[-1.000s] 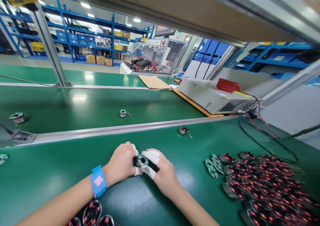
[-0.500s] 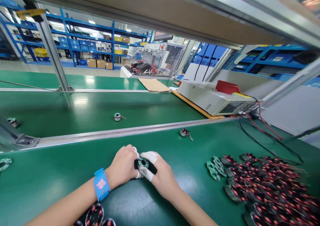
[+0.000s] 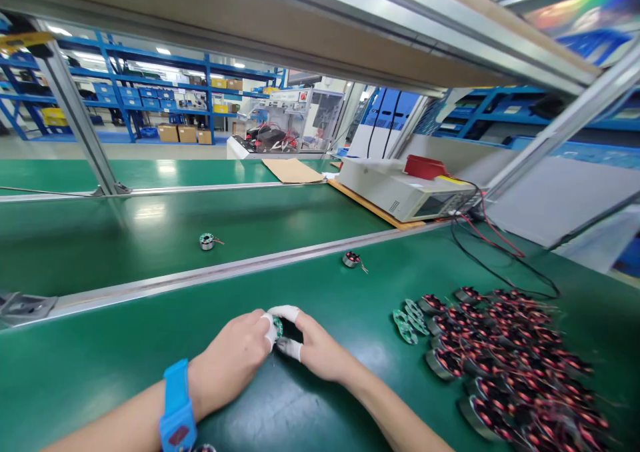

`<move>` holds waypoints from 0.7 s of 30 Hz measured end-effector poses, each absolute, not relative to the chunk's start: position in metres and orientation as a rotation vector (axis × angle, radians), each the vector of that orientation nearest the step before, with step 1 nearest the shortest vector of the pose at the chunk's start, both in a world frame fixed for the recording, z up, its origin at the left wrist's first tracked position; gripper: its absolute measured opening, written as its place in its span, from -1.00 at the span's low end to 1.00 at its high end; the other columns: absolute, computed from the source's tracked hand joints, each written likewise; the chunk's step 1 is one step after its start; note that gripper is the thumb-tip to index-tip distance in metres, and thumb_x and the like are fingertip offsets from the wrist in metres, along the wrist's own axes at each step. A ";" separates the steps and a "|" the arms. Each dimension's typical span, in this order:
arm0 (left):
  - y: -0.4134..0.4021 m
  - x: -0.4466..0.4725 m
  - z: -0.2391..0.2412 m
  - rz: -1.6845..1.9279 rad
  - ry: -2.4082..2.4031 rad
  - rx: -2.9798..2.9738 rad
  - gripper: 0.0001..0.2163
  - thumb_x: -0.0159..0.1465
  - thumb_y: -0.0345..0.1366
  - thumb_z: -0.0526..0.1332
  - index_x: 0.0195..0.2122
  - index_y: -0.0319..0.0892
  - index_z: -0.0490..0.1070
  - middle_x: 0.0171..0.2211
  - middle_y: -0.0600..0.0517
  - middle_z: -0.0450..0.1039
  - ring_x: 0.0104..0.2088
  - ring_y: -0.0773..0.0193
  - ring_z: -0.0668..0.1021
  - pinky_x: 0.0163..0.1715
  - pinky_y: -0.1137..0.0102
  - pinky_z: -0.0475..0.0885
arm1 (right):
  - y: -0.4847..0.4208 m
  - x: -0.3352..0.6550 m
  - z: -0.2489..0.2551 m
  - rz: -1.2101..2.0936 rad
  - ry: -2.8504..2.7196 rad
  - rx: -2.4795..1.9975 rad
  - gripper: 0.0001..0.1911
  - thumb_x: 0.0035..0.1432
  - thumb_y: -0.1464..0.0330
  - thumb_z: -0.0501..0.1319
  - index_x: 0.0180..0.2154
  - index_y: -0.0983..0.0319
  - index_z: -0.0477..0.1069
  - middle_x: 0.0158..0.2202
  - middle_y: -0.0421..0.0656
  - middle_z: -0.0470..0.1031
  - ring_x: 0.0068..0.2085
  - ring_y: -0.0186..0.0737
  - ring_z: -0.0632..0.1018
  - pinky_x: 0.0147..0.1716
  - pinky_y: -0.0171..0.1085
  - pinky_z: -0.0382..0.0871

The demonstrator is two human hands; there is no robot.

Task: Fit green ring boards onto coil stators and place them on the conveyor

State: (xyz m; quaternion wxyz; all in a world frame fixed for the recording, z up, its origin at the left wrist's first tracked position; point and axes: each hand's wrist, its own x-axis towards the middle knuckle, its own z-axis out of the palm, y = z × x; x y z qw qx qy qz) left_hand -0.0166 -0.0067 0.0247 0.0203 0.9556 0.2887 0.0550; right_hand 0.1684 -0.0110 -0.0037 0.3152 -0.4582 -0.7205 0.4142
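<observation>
A small wound coil part with a green ring board [image 3: 278,328] is sitting low on the green table [image 3: 115,365], just below the middle of the view, and both hands are pinching it between them. The left hand [image 3: 235,357] is closing on it from 9 o'clock and the right hand [image 3: 313,347] from 3 o'clock, the white-capped fingers [image 3: 286,313] curling tight around it, probably to keep the board seated on the coil while pressing it against the table. A blue wrist strap [image 3: 176,409] is wrapping the left wrist at 7 o'clock. Out at 3 to 4 o'clock a heap of red-wound coils [image 3: 505,352] is lying within the right hand's reach, with a few loose green boards [image 3: 406,320] at its near edge. At 1 o'clock a lone coil [image 3: 351,259] is resting near the metal rail [image 3: 200,277]; beyond that rail another coil [image 3: 207,241] is sitting on the conveyor belt at 11 o'clock. A white instrument box [image 3: 400,195] with red and black leads [image 3: 493,252] is standing further off at 1 o'clock. Nothing is lying between the hands and the heap.
</observation>
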 end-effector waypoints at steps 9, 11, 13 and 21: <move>-0.010 -0.016 0.025 0.066 0.716 3.283 -0.79 0.20 -0.60 0.01 -0.33 -0.36 0.44 -0.36 -0.17 0.41 -0.22 0.04 0.45 -0.29 0.25 0.44 | -0.009 0.158 -0.003 1.042 -1.746 -1.330 -0.55 -0.22 0.57 0.25 -0.19 0.19 0.49 -0.21 -0.12 0.53 -0.13 -0.09 0.50 -0.05 -0.09 0.33; -0.009 -0.016 0.025 0.034 0.696 3.296 -0.79 0.20 -0.60 0.02 -0.33 -0.34 0.44 -0.35 -0.15 0.41 -0.23 0.06 0.45 -0.30 0.27 0.45 | -0.008 0.158 -0.001 1.037 -1.743 -1.343 -0.56 -0.24 0.58 0.25 -0.21 0.18 0.51 -0.23 -0.13 0.53 -0.17 -0.11 0.52 -0.08 -0.10 0.35; -0.008 -0.016 0.026 0.010 0.676 3.301 -0.79 0.20 -0.59 0.02 -0.34 -0.33 0.43 -0.35 -0.14 0.41 -0.23 0.07 0.46 -0.31 0.28 0.46 | -0.008 0.158 0.000 1.032 -1.735 -1.355 -0.56 -0.25 0.58 0.27 -0.23 0.18 0.52 -0.24 -0.14 0.53 -0.18 -0.12 0.52 -0.09 -0.11 0.37; -0.009 -0.015 0.027 -0.035 0.751 3.302 -0.77 0.19 -0.63 -0.01 -0.32 -0.34 0.42 -0.31 -0.15 0.42 -0.24 0.09 0.48 -0.33 0.30 0.48 | -0.006 0.166 0.002 1.037 -1.865 -1.269 -0.60 -0.13 0.52 0.28 -0.15 0.22 0.49 -0.20 -0.09 0.51 -0.12 -0.10 0.49 -0.05 -0.11 0.34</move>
